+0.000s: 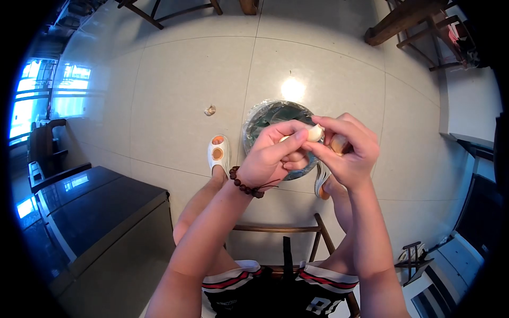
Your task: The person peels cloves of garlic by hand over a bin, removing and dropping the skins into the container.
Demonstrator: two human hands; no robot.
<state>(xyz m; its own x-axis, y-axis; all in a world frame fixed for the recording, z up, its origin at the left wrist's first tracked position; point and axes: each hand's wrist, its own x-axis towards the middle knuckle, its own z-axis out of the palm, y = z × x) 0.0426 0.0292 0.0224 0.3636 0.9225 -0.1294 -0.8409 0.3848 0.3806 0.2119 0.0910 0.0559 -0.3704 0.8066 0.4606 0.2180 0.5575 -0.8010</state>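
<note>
A pale garlic clove (pixel 316 133) is pinched between the fingertips of my left hand (pixel 275 151), which wears a beaded bracelet. Part of another pale piece shows under the left fingers. My right hand (pixel 347 148) touches the clove's right end with thumb and forefinger, and a brownish clove (pixel 339 143) is tucked in its curled fingers. Both hands are over a round bin (pixel 249 124) lined with clear plastic; they hide much of its inside.
On the floor at the left lies a small brownish garlic piece (pixel 210 110). A dark cabinet (pixel 106 212) stands at the lower left. Wooden furniture legs (pixel 397 24) are at the top right. My feet in white shoes (pixel 226 153) flank the bin.
</note>
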